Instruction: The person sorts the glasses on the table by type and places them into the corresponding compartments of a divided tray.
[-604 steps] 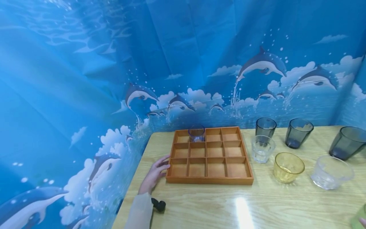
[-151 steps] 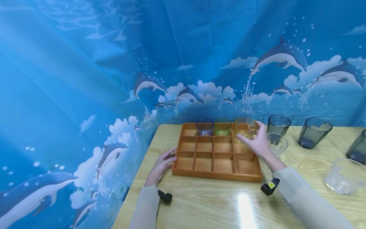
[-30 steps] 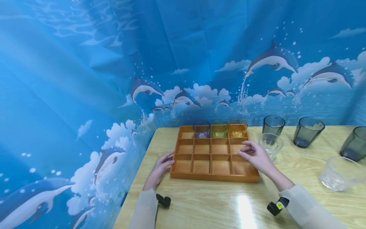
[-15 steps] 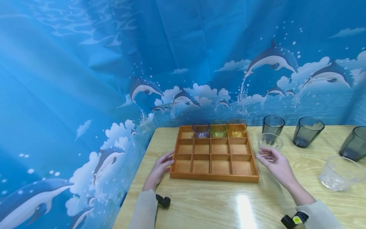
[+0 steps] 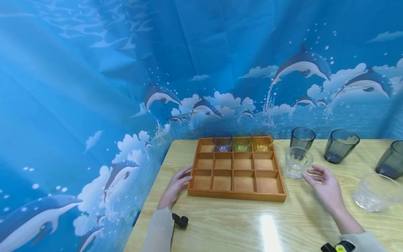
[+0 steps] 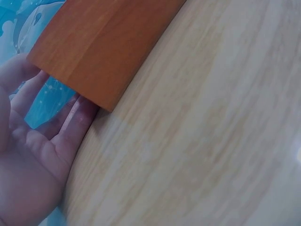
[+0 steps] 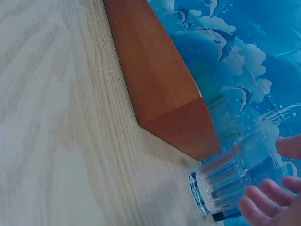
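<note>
A wooden compartment tray lies on the table. Its back row holds a blue-tinted glass, a green glass and, in the rightmost compartment, a yellow glass. My left hand rests its fingers against the tray's left side; the left wrist view shows these fingers at the tray's corner. Right of the tray stands a clear glass, upright. My right hand is just to its right, fingers loosely bent and holding nothing. In the right wrist view the fingers spread beside the clear glass.
Dark grey glasses stand along the back: one behind the clear glass, another further right, a third near the right edge. A second, wider clear glass is at front right. A blue dolphin curtain hangs behind the table.
The green and yellow glasses have come into the tray's back row since the earliest frame. My right hand let go of the yellow glass and moved right, beside the clear glass. Left hand stays.
</note>
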The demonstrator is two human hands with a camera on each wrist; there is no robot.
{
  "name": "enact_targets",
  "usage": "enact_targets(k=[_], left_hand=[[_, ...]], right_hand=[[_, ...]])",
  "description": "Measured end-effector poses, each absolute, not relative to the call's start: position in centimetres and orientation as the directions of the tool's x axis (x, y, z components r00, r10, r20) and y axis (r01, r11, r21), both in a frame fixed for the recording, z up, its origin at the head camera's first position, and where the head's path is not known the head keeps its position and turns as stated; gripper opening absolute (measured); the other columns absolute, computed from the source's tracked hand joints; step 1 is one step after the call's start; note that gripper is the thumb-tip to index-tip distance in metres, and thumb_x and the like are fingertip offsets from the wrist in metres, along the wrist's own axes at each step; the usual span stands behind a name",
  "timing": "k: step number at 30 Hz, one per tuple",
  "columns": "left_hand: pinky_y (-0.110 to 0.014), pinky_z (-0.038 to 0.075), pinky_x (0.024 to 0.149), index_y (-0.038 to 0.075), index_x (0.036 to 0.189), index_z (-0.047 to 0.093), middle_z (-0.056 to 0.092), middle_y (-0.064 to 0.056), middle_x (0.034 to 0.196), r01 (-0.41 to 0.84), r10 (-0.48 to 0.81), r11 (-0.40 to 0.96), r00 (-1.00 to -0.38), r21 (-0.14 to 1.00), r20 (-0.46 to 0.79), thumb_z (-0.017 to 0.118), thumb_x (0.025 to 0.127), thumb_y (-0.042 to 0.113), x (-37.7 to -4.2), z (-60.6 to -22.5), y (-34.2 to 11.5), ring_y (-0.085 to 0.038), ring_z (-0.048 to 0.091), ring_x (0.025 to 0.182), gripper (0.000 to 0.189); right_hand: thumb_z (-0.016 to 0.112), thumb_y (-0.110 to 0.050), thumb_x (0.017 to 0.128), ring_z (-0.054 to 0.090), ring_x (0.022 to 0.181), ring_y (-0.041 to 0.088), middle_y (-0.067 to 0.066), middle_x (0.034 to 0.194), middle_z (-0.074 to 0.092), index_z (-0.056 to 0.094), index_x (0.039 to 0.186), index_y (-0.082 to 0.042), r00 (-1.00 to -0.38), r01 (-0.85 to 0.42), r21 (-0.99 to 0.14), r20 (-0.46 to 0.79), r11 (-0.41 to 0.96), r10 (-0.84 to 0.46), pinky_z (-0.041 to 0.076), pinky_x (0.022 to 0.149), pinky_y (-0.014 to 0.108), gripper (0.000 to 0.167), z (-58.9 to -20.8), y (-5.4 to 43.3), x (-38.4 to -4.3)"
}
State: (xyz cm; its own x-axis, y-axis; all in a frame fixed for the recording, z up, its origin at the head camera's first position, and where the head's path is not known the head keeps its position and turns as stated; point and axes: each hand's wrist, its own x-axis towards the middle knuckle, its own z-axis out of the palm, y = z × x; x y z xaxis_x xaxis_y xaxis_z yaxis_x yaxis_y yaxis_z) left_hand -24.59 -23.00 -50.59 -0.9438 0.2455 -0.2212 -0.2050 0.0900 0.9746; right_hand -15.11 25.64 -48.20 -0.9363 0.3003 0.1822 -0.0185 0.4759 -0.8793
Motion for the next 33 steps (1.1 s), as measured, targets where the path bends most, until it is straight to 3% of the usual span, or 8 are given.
enact_targets(k=[4, 8, 11, 14, 15, 26, 33], left_hand=[[-0.042, 0.042, 0.089, 0.014, 0.141, 0.042, 0.039, -0.013, 0.141, -0.204, 0.245, 0.079, -0.945, 0.976, -0.217, 0.056, 0.093, 0.016, -24.6, -50.6, -23.0, -0.028, 0.043, 0.122, 0.050], [-0.041, 0.043, 0.088, 0.015, 0.140, 0.042, 0.040, -0.012, 0.141, -0.207, 0.245, 0.086, -0.944, 0.975, -0.222, 0.057, 0.093, 0.017, -24.7, -50.7, -23.0, -0.027, 0.043, 0.121, 0.050], [-0.040, 0.043, 0.087, 0.016, 0.140, 0.043, 0.040, -0.011, 0.141, -0.213, 0.245, 0.088, -0.942, 0.973, -0.229, 0.057, 0.092, 0.018, -24.7, -50.7, -23.0, -0.026, 0.043, 0.121, 0.050], [-0.040, 0.043, 0.087, 0.016, 0.140, 0.042, 0.040, -0.012, 0.140, -0.213, 0.245, 0.090, -0.942, 0.973, -0.229, 0.057, 0.093, 0.018, -24.7, -50.7, -23.0, -0.026, 0.044, 0.120, 0.050], [-0.039, 0.043, 0.087, 0.015, 0.141, 0.042, 0.040, -0.012, 0.140, -0.212, 0.245, 0.092, -0.942, 0.973, -0.228, 0.057, 0.093, 0.018, -24.7, -50.7, -23.0, -0.026, 0.044, 0.121, 0.050], [-0.042, 0.042, 0.089, 0.018, 0.140, 0.044, 0.039, -0.011, 0.141, -0.216, 0.217, 0.068, -0.950, 0.974, -0.226, 0.059, 0.092, 0.019, -25.7, -52.7, -23.4, -0.027, 0.042, 0.122, 0.050], [-0.041, 0.043, 0.087, 0.022, 0.136, 0.049, 0.044, -0.008, 0.138, -0.199, 0.192, 0.066, -0.959, 0.978, -0.208, 0.062, 0.089, 0.022, -25.7, -53.2, -23.3, -0.026, 0.044, 0.121, 0.049]], right_hand=[[0.063, -0.027, 0.089, 0.044, 0.082, -0.011, 0.025, 0.122, 0.047, 0.027, 0.137, 0.011, -0.925, 0.034, -0.900, 0.136, 0.434, 0.354, 0.041, 0.065, 0.007, 0.071, -48.4, 25.9, -15.3], [0.062, -0.033, 0.089, 0.052, 0.104, 0.024, 0.030, 0.134, 0.036, 0.016, 0.143, 0.007, -0.929, 0.072, -0.902, 0.094, 0.426, 0.358, 0.043, 0.066, 0.010, 0.082, -48.7, 26.2, -15.6], [0.062, -0.038, 0.088, 0.034, 0.120, 0.049, 0.033, 0.142, 0.024, 0.006, 0.145, 0.004, -0.945, 0.086, -0.907, 0.057, 0.413, 0.322, 0.047, 0.085, 0.032, 0.090, -48.9, 26.4, -16.0], [0.061, -0.040, 0.088, 0.024, 0.126, 0.053, 0.033, 0.146, 0.013, -0.003, 0.146, 0.002, -0.959, 0.086, -0.914, 0.032, 0.396, 0.282, 0.033, 0.093, 0.060, 0.096, -49.0, 26.6, -16.5], [0.062, -0.040, 0.088, 0.021, 0.126, 0.054, 0.033, 0.146, 0.010, -0.005, 0.146, 0.001, -0.962, 0.084, -0.917, 0.028, 0.389, 0.273, 0.028, 0.092, 0.064, 0.097, -49.1, 26.6, -16.6], [0.067, -0.036, 0.084, 0.013, 0.128, 0.056, 0.032, 0.148, 0.000, -0.012, 0.146, -0.005, -0.977, 0.018, -0.919, 0.067, 0.394, 0.201, 0.020, 0.096, 0.066, 0.105, -49.4, 26.8, -18.8], [0.067, -0.040, 0.083, 0.014, 0.125, 0.059, 0.031, 0.148, -0.001, -0.011, 0.147, -0.006, -0.982, 0.030, -0.898, 0.055, 0.438, 0.179, 0.024, 0.089, 0.070, 0.107, -49.3, 26.7, -19.8]])
